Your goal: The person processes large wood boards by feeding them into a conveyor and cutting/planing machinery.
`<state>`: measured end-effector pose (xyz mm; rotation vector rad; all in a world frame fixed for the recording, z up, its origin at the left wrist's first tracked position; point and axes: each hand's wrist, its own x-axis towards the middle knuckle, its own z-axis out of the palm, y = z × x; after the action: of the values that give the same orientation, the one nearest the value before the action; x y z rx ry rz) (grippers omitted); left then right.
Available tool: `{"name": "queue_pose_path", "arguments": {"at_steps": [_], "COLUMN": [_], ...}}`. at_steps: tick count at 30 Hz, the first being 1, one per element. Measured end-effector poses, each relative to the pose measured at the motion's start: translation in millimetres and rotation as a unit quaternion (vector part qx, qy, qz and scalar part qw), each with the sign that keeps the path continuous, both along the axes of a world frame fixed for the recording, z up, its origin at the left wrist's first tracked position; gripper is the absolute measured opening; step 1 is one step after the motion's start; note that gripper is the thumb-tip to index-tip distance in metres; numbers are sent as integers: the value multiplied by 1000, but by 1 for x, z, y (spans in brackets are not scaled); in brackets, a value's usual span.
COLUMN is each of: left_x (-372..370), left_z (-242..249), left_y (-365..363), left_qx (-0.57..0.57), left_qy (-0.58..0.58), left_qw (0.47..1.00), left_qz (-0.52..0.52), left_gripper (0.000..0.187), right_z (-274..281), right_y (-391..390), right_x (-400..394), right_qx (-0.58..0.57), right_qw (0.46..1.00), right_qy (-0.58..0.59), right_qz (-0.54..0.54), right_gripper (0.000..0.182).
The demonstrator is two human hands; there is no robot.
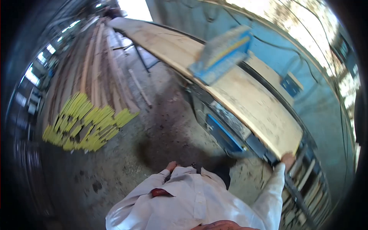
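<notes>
My right hand point(288, 159) reaches out to the side and grips the near end of a long, wide wooden board point(260, 107). The board lies along a machine bench point(226, 132) with blue panels and stretches away toward the bright opening at the back. A blue guard with a yellow stripe point(222, 53) stands over the board, smeared by motion. Beside my waist, my left hand point(171, 165) hangs low with its fingers curled, and nothing shows in it.
On the floor to the left lies a big stack of long planks point(90, 119) with yellow-painted ends. One loose strip point(140, 88) rests beside it. Cut wood pieces point(310, 191) fill a rack at lower right. Behind the bench runs a blue wall point(283, 50) with hanging cables.
</notes>
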<state>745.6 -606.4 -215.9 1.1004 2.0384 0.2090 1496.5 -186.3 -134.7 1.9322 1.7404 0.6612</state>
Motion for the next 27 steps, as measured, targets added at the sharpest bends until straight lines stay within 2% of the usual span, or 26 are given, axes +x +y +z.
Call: {"name": "queue_pose_path", "arguments": {"at_steps": [1,2,3,7,9,12,19,20,21,22,23,24,25,26,27], "left_x": [1,3,1,4,7,4,3,2,2,2,1,3,6,5,3], "left_z": [3,3,6,-3,-8,-20,-8,-7,-5,0,7,8,9,5,-1], "left_y": [0,-1,3,-1,-7,-8,-2,-2,-1,1,3,4,2,0,0], "left_qx": [-5,-10,-48,-25,30,18,-14,-5,3,-4,-6,-10,-22,-13,-1], "left_qy": [-17,-38,-44,-64,-40,-44,-56,-60,-65,-68,-55,-45,-54,-62,-68], "left_qw": [1000,999,998,998,999,999,998,998,998,997,998,999,996,998,997], "left_qz": [13,19,-20,-9,10,3,-8,-5,-5,-21,-19,-25,-63,-20,24], "left_gripper": [47,47,45,43,42,42,43,43,43,43,44,46,46,48,50], "right_z": [68,153,151,145,144,144,136,129,103,79,46,80,2,43,77], "right_y": [-21,-46,-50,-51,-51,-50,-47,-45,-34,-26,-15,-23,-6,-21,-26], "right_x": [-57,-127,-127,-123,-119,-121,-114,-110,-83,-61,-38,-63,2,-27,-56], "right_qx": [88,268,300,321,286,289,292,280,155,6,-55,-98,40,-1,8], "right_qw": [940,777,776,790,798,777,791,802,915,989,997,993,999,1000,991], "right_qy": [274,476,477,452,449,474,458,452,308,92,-15,-4,-32,-3,73], "right_qz": [-184,-313,-284,-261,-282,-296,-281,-272,-209,-117,-50,-73,12,-10,-112], "right_gripper": [38,48,54,54,61,62,63,52,43,36,35,31,29,28,28]}}
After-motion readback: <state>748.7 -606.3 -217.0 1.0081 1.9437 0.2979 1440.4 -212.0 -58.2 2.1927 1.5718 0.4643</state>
